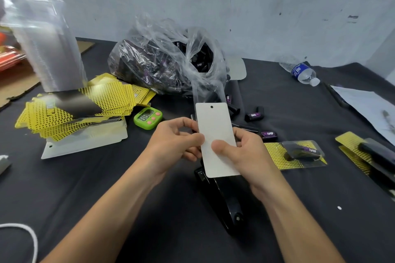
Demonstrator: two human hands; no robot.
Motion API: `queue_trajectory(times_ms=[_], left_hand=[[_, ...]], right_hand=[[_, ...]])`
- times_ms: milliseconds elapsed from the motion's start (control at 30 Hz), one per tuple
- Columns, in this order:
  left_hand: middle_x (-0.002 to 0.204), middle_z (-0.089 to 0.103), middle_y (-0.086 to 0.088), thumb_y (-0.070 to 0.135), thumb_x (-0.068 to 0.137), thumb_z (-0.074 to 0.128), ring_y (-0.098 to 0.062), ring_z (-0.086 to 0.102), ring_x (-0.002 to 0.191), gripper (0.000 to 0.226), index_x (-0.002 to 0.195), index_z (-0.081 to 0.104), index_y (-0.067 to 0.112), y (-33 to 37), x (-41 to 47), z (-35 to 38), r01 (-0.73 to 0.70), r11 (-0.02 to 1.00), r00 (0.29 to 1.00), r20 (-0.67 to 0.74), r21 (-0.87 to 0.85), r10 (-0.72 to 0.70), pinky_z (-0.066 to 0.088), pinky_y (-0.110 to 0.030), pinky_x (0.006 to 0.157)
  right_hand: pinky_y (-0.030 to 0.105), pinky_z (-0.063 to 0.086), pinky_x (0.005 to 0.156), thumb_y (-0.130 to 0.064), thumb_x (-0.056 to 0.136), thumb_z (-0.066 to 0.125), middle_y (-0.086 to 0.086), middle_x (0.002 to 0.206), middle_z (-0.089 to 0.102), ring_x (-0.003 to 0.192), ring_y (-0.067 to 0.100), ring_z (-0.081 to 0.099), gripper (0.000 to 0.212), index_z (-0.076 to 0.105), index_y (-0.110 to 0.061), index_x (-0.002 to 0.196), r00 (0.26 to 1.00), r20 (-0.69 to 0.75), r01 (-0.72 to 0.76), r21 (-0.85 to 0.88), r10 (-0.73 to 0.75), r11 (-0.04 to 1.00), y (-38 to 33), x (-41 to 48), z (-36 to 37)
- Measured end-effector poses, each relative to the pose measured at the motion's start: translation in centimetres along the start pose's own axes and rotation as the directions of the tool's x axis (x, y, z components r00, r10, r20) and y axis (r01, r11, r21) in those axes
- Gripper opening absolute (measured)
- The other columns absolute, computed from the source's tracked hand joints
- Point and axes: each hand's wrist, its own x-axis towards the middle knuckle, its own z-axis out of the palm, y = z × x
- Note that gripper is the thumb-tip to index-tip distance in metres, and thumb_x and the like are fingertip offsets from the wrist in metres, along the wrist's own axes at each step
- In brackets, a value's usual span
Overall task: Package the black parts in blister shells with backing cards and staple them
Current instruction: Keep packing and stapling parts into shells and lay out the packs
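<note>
Both hands hold a backing card point(215, 126) upright in the middle, its white back towards me and a hang hole at the top. A clear blister shell point(206, 94) sticks up behind the card. My left hand point(173, 141) pinches the card's left edge. My right hand point(241, 153) grips its right side with the thumb pressed on the white face. A black stapler point(222, 194) lies on the table just below the card. Loose black parts point(254, 115) lie behind the hands. A clear bag point(162, 64) holds many more black parts.
A pile of yellow dotted cards point(85, 109) and a tall stack of clear shells point(49, 49) stand at the left. A green timer point(148, 118) sits by the cards. Finished packs point(299, 152) lie at the right. A water bottle point(301, 71) lies at the back right.
</note>
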Motion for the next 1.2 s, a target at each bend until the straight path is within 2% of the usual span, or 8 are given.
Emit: queue_trajectory(times_ms=[167, 267, 400, 567, 767, 900, 1067, 1200], left_hand=[[0.069, 0.072, -0.012, 0.001, 0.091, 0.072, -0.015, 0.064, 0.049, 0.008, 0.092, 0.069, 0.008, 0.0, 0.0, 0.1, 0.029, 0.995, 1.000, 0.000, -0.095, -0.029, 0.051, -0.020, 0.048], [0.071, 0.073, -0.007, 0.015, 0.081, 0.076, -0.011, 0.066, 0.053, 0.009, 0.089, 0.074, 0.011, 0.1, 0.0, 0.0, 0.067, 0.972, 0.994, 0.098, -0.224, -0.046, 0.052, -0.018, 0.050], [0.072, 0.074, -0.010, 0.013, 0.070, 0.079, -0.011, 0.067, 0.055, 0.013, 0.082, 0.080, 0.013, 0.0, 0.0, 0.0, 0.051, 0.961, 0.993, 0.112, -0.270, -0.021, 0.053, -0.017, 0.051], [0.075, 0.077, -0.012, -0.015, 0.080, 0.076, -0.016, 0.068, 0.059, 0.042, 0.110, 0.073, 0.015, 0.1, -0.1, 0.0, -0.141, 0.989, 0.990, -0.017, -0.042, 0.141, 0.054, -0.021, 0.055], [0.079, 0.079, 0.007, 0.012, 0.077, 0.086, -0.011, 0.074, 0.069, 0.047, 0.111, 0.071, 0.041, -0.1, -0.6, 0.5, -0.242, 0.908, 0.946, -0.125, 0.342, 0.300, 0.058, -0.021, 0.068], [0.082, 0.079, 0.011, 0.020, 0.080, 0.087, -0.011, 0.077, 0.077, 0.031, 0.103, 0.078, 0.040, -0.5, -0.6, 0.9, -0.246, 0.903, 0.932, -0.170, 0.352, 0.320, 0.064, -0.040, 0.078], [0.077, 0.077, 0.021, 0.023, 0.089, 0.076, -0.008, 0.076, 0.072, 0.042, 0.083, 0.073, 0.065, -0.5, -1.0, 1.6, -0.263, 0.871, 0.922, -0.159, 0.415, 0.354, 0.064, -0.038, 0.068], [0.069, 0.077, 0.003, 0.008, 0.086, 0.066, -0.014, 0.074, 0.062, 0.035, 0.075, 0.082, 0.038, -0.4, -0.5, 1.6, -0.157, 0.935, 0.952, -0.202, 0.317, 0.228, 0.063, -0.033, 0.062]], right_hand=[[0.028, 0.055, 0.052, -0.009, 0.095, 0.070, 0.006, 0.096, 0.080, 0.077, 0.020, 0.077, 0.020, 0.074, -0.015, 0.113, 0.998, 0.054, -0.040, 0.176, 0.031, 0.984, -0.5, -0.1, 0.5], [0.022, 0.037, 0.036, -0.017, 0.087, 0.071, 0.005, 0.082, 0.076, 0.056, 0.013, 0.066, 0.025, 0.073, -0.009, 0.111, 0.988, 0.125, -0.119, 0.296, 0.085, 0.948, -0.7, -0.2, 0.2], [0.021, 0.035, 0.035, -0.021, 0.079, 0.071, 0.005, 0.072, 0.071, 0.049, 0.011, 0.059, 0.035, 0.069, -0.003, 0.109, 0.978, 0.170, -0.177, 0.368, 0.122, 0.913, -0.7, -0.2, 0.1], [0.022, 0.036, 0.036, -0.021, 0.075, 0.073, 0.007, 0.079, 0.075, 0.054, 0.013, 0.065, 0.036, 0.070, -0.004, 0.107, 0.983, 0.122, -0.171, 0.342, 0.136, 0.924, -0.6, -0.2, 0.1], [0.029, 0.057, 0.053, -0.006, 0.091, 0.069, 0.014, 0.097, 0.079, 0.074, 0.020, 0.076, 0.014, 0.082, -0.009, 0.095, 0.985, 0.081, -0.170, 0.347, 0.151, 0.923, -0.6, -0.1, 0.1], [0.031, 0.059, 0.057, -0.003, 0.093, 0.067, 0.016, 0.097, 0.079, 0.076, 0.023, 0.077, 0.017, 0.082, -0.010, 0.092, 0.989, 0.069, -0.150, 0.333, 0.135, 0.931, -0.7, -0.1, 0.3], [0.028, 0.059, 0.057, -0.002, 0.095, 0.065, 0.012, 0.096, 0.080, 0.077, 0.021, 0.078, 0.017, 0.080, -0.010, 0.097, 0.991, 0.037, -0.132, 0.314, 0.127, 0.940, -0.7, -0.1, 0.6], [0.027, 0.058, 0.057, -0.001, 0.095, 0.063, 0.012, 0.095, 0.080, 0.076, 0.020, 0.078, 0.018, 0.078, -0.007, 0.103, 0.992, 0.021, -0.123, 0.302, 0.122, 0.945, -0.7, -0.1, 0.8]])
